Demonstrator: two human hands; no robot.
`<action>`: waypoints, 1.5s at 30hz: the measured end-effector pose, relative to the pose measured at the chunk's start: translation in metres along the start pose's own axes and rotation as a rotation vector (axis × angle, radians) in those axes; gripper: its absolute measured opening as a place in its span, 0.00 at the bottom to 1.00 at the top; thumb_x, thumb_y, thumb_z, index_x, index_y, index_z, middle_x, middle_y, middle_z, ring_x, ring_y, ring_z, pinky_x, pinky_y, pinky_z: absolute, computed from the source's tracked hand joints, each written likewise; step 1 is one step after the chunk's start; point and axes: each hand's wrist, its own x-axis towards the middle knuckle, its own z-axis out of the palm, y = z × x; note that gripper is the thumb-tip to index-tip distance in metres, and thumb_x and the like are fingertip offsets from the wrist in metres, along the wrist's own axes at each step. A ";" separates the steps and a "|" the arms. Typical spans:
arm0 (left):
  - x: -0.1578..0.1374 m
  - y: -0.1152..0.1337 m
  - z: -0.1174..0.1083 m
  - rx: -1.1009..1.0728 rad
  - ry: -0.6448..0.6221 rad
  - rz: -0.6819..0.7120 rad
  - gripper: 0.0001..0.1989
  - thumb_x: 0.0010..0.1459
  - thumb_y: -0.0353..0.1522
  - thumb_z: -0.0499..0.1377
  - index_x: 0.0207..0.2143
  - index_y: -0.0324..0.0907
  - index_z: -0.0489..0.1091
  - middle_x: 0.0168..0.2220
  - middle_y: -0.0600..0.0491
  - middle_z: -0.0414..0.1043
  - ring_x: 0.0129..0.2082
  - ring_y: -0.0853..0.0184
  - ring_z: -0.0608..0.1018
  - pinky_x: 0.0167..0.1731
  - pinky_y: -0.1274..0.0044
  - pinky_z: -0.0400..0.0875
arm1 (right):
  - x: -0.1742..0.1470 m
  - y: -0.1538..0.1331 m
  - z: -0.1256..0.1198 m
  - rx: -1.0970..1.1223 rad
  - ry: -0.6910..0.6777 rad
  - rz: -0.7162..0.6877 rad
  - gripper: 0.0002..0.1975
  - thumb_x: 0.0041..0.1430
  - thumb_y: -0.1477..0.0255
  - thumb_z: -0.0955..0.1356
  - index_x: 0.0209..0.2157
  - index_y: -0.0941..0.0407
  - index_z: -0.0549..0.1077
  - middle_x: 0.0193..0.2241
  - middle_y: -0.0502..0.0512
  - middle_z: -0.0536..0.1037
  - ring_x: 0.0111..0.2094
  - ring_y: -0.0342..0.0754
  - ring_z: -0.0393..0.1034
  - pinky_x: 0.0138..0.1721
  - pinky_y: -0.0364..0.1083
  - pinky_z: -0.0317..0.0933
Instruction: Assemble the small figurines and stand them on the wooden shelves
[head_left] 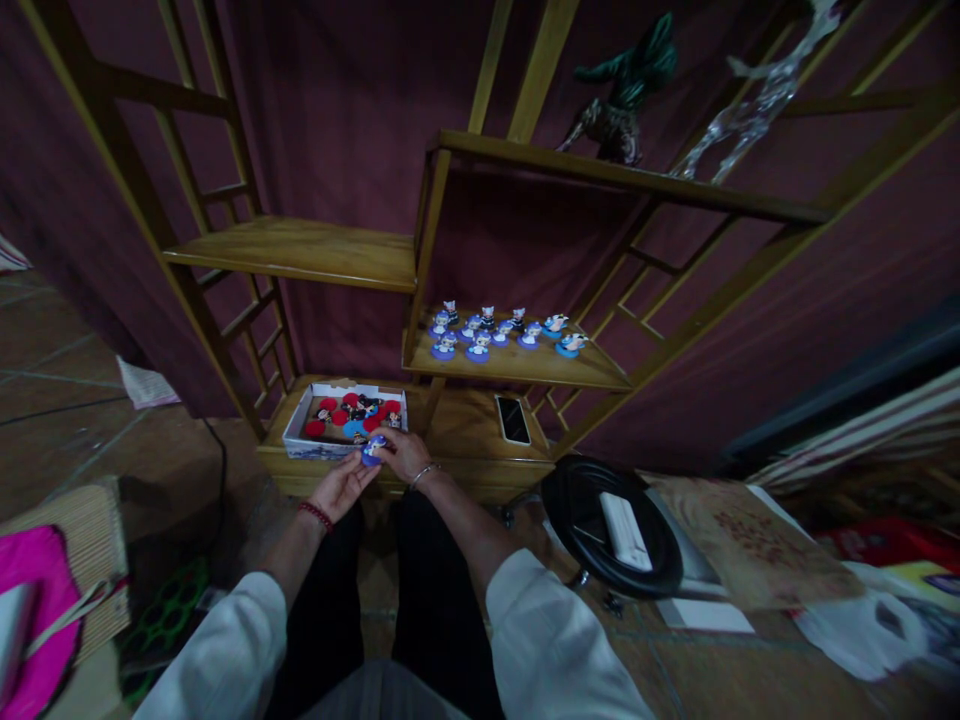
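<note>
A small figurine on a purple base is between my two hands, just in front of the open box. My right hand pinches it from the right. Palm up, my left hand grips its base from the left with the fingertips. Beside them, a shallow cardboard box holds several figurines, many with red bases and some with blue. More figurines stand in rows on the middle shelf: several with purple bases, such as a front one, dark ones behind, and two with blue bases, including one at the right.
A phone lies on the lower cabinet top, right of the box. Above are a bare-wood left shelf, a green statue and a clear statue. A round black stool carrying a white object stands at lower right.
</note>
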 end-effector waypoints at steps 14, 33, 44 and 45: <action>0.001 0.001 0.001 -0.013 0.012 0.003 0.06 0.54 0.22 0.53 0.28 0.35 0.69 0.31 0.49 0.74 0.34 0.70 0.76 0.45 0.71 0.68 | 0.001 0.000 0.006 -0.062 0.054 0.044 0.12 0.51 0.69 0.66 0.40 0.50 0.68 0.32 0.48 0.75 0.30 0.42 0.69 0.33 0.39 0.60; 0.000 0.000 0.001 -0.004 -0.010 0.011 0.05 0.52 0.22 0.55 0.29 0.37 0.69 0.32 0.51 0.74 0.35 0.70 0.76 0.46 0.72 0.67 | -0.001 0.000 0.011 -0.076 0.105 0.126 0.10 0.50 0.65 0.66 0.35 0.53 0.67 0.28 0.48 0.75 0.27 0.42 0.69 0.30 0.39 0.59; 0.000 0.000 0.001 -0.031 -0.006 0.028 0.06 0.51 0.21 0.55 0.29 0.37 0.69 0.32 0.51 0.75 0.36 0.70 0.76 0.48 0.71 0.65 | 0.000 -0.001 0.012 -0.079 0.093 0.153 0.11 0.51 0.65 0.66 0.37 0.53 0.67 0.30 0.50 0.76 0.30 0.44 0.70 0.32 0.40 0.59; 0.001 0.000 0.000 -0.029 -0.011 0.028 0.06 0.52 0.21 0.55 0.29 0.37 0.69 0.32 0.52 0.75 0.36 0.70 0.76 0.48 0.71 0.65 | 0.000 -0.001 0.011 -0.080 0.087 0.150 0.11 0.51 0.65 0.66 0.37 0.53 0.67 0.30 0.50 0.76 0.30 0.44 0.70 0.32 0.40 0.60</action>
